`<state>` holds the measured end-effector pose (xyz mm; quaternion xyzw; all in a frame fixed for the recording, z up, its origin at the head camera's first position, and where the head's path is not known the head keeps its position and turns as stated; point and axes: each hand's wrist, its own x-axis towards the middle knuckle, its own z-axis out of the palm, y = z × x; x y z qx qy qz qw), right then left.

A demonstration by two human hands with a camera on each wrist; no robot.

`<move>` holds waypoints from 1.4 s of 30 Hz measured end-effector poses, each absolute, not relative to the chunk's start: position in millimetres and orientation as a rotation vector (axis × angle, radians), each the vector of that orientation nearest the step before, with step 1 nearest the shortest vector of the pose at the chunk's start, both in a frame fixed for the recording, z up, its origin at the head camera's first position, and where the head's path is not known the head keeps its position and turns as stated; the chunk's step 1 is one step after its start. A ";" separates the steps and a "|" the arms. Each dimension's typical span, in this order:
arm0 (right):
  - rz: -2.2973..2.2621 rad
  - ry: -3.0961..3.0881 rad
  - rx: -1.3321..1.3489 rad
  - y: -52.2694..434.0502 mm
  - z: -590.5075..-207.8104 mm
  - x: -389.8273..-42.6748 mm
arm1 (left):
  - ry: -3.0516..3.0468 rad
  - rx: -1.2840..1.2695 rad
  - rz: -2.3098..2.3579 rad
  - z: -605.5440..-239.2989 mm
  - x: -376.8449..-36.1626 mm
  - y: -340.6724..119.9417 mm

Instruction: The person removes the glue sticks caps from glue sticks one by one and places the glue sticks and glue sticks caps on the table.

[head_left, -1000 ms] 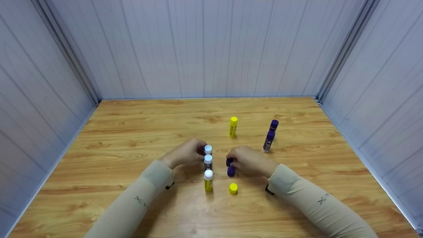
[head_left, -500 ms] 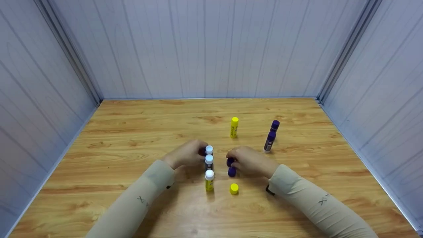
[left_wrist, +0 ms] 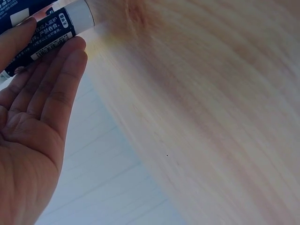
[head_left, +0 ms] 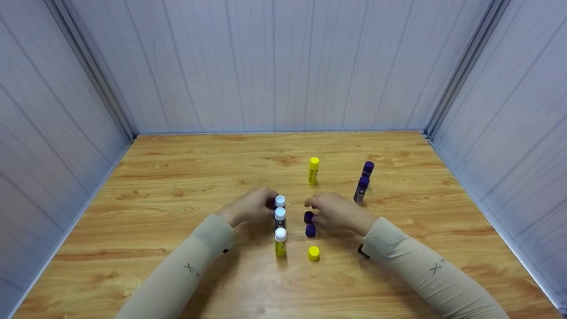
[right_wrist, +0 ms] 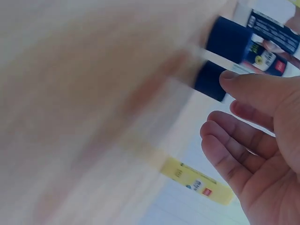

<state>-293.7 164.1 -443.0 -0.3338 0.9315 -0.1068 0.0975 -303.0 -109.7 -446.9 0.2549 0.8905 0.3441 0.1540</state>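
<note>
Three uncapped glue sticks with white tops stand in a line at the table's middle: two dark ones [head_left: 279, 201] [head_left: 279, 215] and a yellow one [head_left: 280, 243]. My left hand [head_left: 269, 204] holds the farthest dark stick [left_wrist: 44, 30] between thumb and fingers [left_wrist: 70, 56]. Right of the line lie two purple caps [head_left: 308, 216] [head_left: 310, 229] and a yellow cap [head_left: 313, 253]. My right hand [head_left: 313, 204] hovers just above and behind the purple caps [right_wrist: 224, 41], with relaxed fingers [right_wrist: 234, 117] that hold nothing.
A capped yellow glue stick [head_left: 313, 170] stands farther back. Two capped purple sticks [head_left: 367, 168] [head_left: 361, 188] stand at the back right. Grey panel walls [head_left: 274, 66] enclose the wooden table [head_left: 177, 177] on three sides.
My right hand has lifted off the far purple cap and drawn slightly back, so the cap now shows in full. My left hand stays on the stick.
</note>
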 end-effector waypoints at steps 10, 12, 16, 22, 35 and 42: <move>-0.291 2.911 -0.920 182.5 -406.7 -300.5 | 2.549 0.733 0.984 -444.4 -301.7 -110.4; -0.289 2.953 -0.895 189.0 -400.8 -302.7 | 2.542 0.763 0.992 -444.1 -301.7 -110.5; -0.298 3.010 -0.824 202.4 -390.0 -308.4 | 2.540 0.787 0.990 -444.2 -302.5 -110.4; -0.296 3.009 -0.676 221.9 -380.8 -317.7 | 2.551 0.789 0.966 -445.0 -303.9 -110.5; -0.273 2.961 -0.557 248.0 -390.0 -327.4 | 2.543 0.740 0.967 -445.2 -304.0 -110.7; -0.260 2.946 -0.563 253.3 -393.5 -324.5 | 2.540 0.751 0.978 -445.0 -303.1 -110.7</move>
